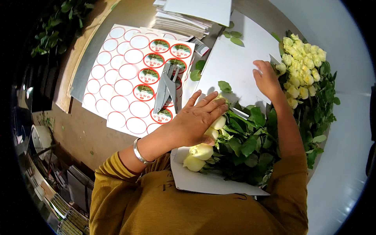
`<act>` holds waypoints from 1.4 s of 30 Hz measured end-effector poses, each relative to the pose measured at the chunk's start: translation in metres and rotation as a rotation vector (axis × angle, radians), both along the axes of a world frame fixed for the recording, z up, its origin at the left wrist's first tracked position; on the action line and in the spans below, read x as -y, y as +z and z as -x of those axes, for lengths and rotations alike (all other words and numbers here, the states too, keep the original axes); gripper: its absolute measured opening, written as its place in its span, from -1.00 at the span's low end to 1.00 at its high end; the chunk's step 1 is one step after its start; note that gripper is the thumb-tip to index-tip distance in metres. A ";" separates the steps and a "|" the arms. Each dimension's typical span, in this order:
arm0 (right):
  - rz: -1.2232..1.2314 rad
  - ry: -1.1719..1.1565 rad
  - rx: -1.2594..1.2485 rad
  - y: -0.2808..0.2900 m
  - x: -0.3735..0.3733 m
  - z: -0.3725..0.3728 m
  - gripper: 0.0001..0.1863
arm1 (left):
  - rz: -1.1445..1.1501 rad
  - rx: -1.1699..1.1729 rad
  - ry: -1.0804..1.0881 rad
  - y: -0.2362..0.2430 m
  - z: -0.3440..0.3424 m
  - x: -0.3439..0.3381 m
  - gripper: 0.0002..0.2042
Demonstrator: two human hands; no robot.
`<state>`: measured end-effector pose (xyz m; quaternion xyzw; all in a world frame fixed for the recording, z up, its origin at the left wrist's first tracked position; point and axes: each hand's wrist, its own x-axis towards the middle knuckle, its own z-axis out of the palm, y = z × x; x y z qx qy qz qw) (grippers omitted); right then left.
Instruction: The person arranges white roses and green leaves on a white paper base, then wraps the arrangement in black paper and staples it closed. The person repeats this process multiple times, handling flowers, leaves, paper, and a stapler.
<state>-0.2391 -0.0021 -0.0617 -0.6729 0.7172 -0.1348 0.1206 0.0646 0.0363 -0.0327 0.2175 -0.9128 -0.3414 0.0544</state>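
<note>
My left hand (pixel 197 119) lies with outstretched fingers over pale cream roses (pixel 199 152) and their green leaves (pixel 250 149), which rest on a white card (pixel 188 178) bent up along the near edge. My right hand (pixel 266 76) is over a flat white board (pixel 235 58), its fingers loosely curved and apart, holding nothing I can see. A few loose leaves (pixel 237 41) lie on that board. Just left of my left hand, a grey metal tool (pixel 165 88) rests on sheets of round red-rimmed stickers (pixel 125 102), some with a green picture.
Pale yellow roses (pixel 303 66) with dense foliage line the right side, beside a pale surface (pixel 340 156). A stack of white cards (pixel 188 21) sits at the back. Wooden edging (pixel 64 94) and dark foliage (pixel 51 35) are at the left, with assorted clutter (pixel 74 184) below.
</note>
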 end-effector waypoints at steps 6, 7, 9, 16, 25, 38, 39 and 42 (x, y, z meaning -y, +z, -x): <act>-0.646 0.852 0.460 0.115 -0.126 -0.110 -0.84 | -0.014 -0.030 0.042 -0.009 -0.004 -0.005 -0.11; -0.679 0.797 0.391 0.110 -0.147 -0.119 -0.84 | -0.019 -0.038 0.040 -0.008 -0.003 -0.005 -0.11; -0.719 0.710 0.271 0.093 -0.167 -0.134 -0.86 | -0.024 -0.055 0.030 -0.008 -0.002 -0.004 -0.11; -0.621 0.753 0.099 0.064 -0.185 -0.142 -0.91 | -0.019 -0.046 0.032 -0.009 -0.004 -0.006 -0.09; -0.466 0.727 0.113 0.048 -0.199 -0.143 -0.90 | 0.022 0.015 0.010 -0.003 -0.003 -0.008 -0.06; -0.599 0.622 0.395 0.048 -0.193 -0.134 -0.83 | 0.091 0.024 0.027 -0.003 -0.002 -0.011 -0.07; -0.579 0.593 0.386 0.061 -0.188 -0.134 -0.85 | 0.089 0.019 0.026 -0.003 -0.002 -0.010 -0.07; -0.525 0.533 0.378 0.083 -0.174 -0.132 -0.85 | 0.086 0.039 0.018 -0.003 -0.002 -0.009 -0.07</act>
